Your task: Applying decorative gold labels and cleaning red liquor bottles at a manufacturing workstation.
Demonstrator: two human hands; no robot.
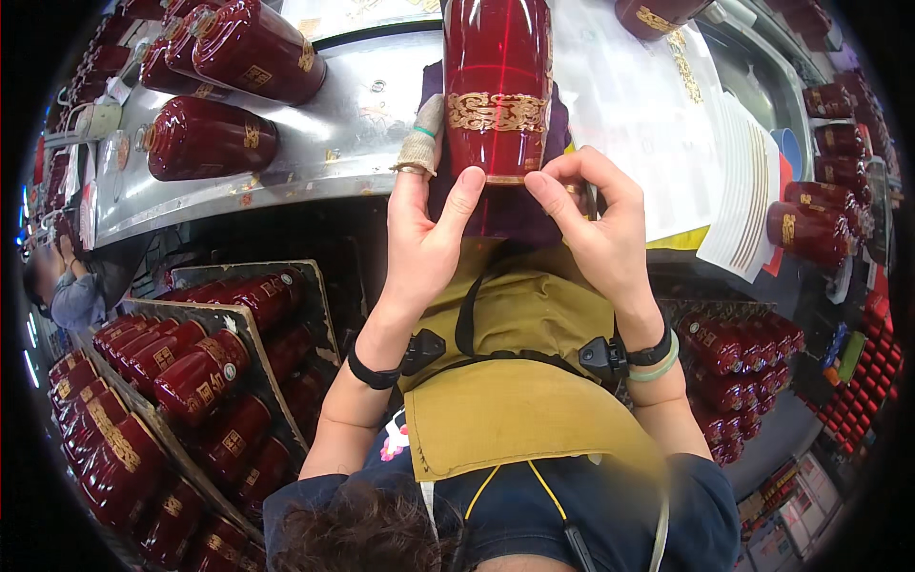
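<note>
A dark red glossy bottle (497, 67) with a gold scroll band lies on a dark purple cloth (496, 212), its base toward me. Thin red light lines cross its side. My left hand (424, 229) grips its lower left side; a cloth cover (419, 151) sleeves one finger, and the thumb presses at the base edge. At the lower right of the base is my right hand (600, 214), thumb against the edge and fingers curled. A narrow gold line (505, 179) runs along that edge between both thumbs. Whether the right fingers pinch anything else is hidden.
More red bottles (214, 138) lie on the metal table (324, 133) at left. White sheets with gold decals (686, 67) and a fanned paper stack (739, 205) lie at right. Racks of bottles (195, 372) stand low on both sides. Another person (81, 291) is at far left.
</note>
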